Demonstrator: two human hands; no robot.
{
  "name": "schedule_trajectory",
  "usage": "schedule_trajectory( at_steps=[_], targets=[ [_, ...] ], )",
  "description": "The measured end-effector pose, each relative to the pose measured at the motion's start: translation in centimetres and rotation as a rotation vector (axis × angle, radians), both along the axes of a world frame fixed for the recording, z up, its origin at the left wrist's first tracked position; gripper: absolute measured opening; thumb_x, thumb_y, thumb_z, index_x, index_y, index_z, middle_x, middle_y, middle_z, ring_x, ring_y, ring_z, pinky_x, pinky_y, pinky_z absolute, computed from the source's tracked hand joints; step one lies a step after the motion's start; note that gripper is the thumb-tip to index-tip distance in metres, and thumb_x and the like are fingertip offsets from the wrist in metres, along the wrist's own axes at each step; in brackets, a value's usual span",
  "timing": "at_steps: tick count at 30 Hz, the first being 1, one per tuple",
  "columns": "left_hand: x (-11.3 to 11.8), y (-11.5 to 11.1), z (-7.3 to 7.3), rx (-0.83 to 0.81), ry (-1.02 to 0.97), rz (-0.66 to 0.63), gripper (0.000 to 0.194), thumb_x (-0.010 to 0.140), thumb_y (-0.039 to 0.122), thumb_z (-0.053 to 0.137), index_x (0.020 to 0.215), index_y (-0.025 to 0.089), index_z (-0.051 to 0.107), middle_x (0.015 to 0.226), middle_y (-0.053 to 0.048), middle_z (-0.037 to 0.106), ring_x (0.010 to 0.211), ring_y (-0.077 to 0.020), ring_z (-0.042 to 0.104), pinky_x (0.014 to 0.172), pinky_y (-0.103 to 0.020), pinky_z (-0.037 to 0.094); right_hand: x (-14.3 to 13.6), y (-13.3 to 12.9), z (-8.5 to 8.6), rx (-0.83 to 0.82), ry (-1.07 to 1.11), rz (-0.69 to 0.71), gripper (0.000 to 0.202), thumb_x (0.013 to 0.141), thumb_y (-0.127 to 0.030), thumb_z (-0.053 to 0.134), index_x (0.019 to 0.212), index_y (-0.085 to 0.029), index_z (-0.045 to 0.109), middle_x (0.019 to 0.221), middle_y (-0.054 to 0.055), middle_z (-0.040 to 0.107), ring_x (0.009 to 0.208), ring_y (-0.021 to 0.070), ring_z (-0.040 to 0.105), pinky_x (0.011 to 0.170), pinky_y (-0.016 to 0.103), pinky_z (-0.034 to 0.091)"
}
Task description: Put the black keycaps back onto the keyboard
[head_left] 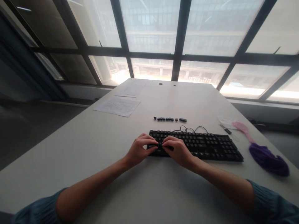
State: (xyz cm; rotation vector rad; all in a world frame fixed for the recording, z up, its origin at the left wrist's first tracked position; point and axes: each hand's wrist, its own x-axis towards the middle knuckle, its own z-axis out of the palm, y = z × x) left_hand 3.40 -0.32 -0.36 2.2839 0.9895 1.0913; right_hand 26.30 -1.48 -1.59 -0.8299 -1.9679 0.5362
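A black keyboard (205,146) lies on the white table, and both hands are at its left part. My left hand (143,146) is over the left end, thumb and fingertips drawn together in a pinch. Facing it from the right, my right hand (177,150) has its thumb and fingers bent together low over the keys. The two sets of fingertips almost meet, with a small dark gap between them. Whatever they pinch is too small and covered to make out. Behind the keyboard runs a row of loose black keycaps (164,119), with a longer keycap (182,120) at its right end.
Paper sheets (118,105) lie at the back left. A thin black cable (187,128) loops behind the keyboard. To the right are a pink-handled brush (243,129) with a purple cloth-like part (268,159) and a small dark-handled tool (227,131). Windows stand beyond the table.
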Motion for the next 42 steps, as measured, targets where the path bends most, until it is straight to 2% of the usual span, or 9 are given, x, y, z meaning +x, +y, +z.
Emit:
schedule_trajectory(
  at_steps=[6, 11, 16, 21, 31, 42],
  targets=[
    [0.5, 0.2, -0.7, -0.039, 0.036, 0.011, 0.012, 0.082, 0.022, 0.079, 0.094, 0.026, 0.08, 0.092, -0.004, 0.072, 0.09, -0.0203, 0.062, 0.085, -0.036, 0.052, 0.1, 0.0, -0.5, 0.085, -0.108, -0.008, 0.015, 0.087, -0.008, 0.07, 0.081, -0.021, 0.074, 0.088, 0.005, 0.075, 0.085, 0.0199, 0.066, 0.079, 0.033, 0.055],
    [0.7, -0.1, -0.8, -0.059, 0.072, 0.051, 0.012, 0.084, 0.022, 0.075, 0.095, 0.025, 0.079, 0.094, -0.005, 0.07, 0.093, -0.0207, 0.06, 0.088, -0.037, 0.051, 0.2, 0.1, -0.8, 0.088, -0.149, -0.028, 0.014, 0.088, -0.009, 0.07, 0.082, -0.021, 0.075, 0.09, 0.004, 0.075, 0.088, 0.02, 0.064, 0.082, 0.034, 0.054],
    [1.0, -0.1, -1.0, -0.054, 0.077, 0.081, 0.01, 0.084, 0.025, 0.075, 0.094, 0.025, 0.079, 0.093, -0.005, 0.071, 0.092, -0.0213, 0.06, 0.085, -0.037, 0.052, 0.0, 0.1, -0.6, 0.078, -0.168, -0.041, 0.013, 0.088, -0.012, 0.07, 0.083, -0.022, 0.076, 0.09, 0.005, 0.075, 0.088, 0.0207, 0.063, 0.083, 0.036, 0.054],
    [1.0, 0.0, -1.3, -0.015, 0.058, 0.052, 0.009, 0.087, 0.029, 0.074, 0.093, 0.027, 0.081, 0.091, -0.005, 0.073, 0.088, -0.0207, 0.061, 0.081, -0.037, 0.053, 0.0, 0.1, -0.4, 0.095, -0.173, -0.047, 0.014, 0.089, -0.013, 0.069, 0.081, -0.022, 0.076, 0.089, 0.005, 0.076, 0.086, 0.0206, 0.063, 0.082, 0.036, 0.053],
    [0.3, 0.1, -0.6, 0.131, 0.223, -0.009, 0.015, 0.094, 0.027, 0.066, 0.097, 0.029, 0.08, 0.096, -0.003, 0.077, 0.09, -0.0204, 0.062, 0.086, -0.038, 0.051, 0.2, 0.2, -0.2, 0.121, -0.221, -0.008, 0.016, 0.092, -0.015, 0.067, 0.08, -0.022, 0.075, 0.092, 0.004, 0.077, 0.088, 0.0209, 0.063, 0.085, 0.038, 0.051],
    [0.3, 0.1, -0.5, 0.157, 0.215, -0.024, 0.016, 0.095, 0.03, 0.065, 0.088, 0.026, 0.079, 0.092, -0.003, 0.077, 0.087, -0.0195, 0.061, 0.085, -0.037, 0.051, 0.2, 0.3, 0.4, 0.118, -0.249, 0.026, 0.017, 0.091, -0.013, 0.066, 0.08, -0.022, 0.075, 0.09, 0.005, 0.076, 0.086, 0.0209, 0.063, 0.083, 0.037, 0.052]
  ],
)
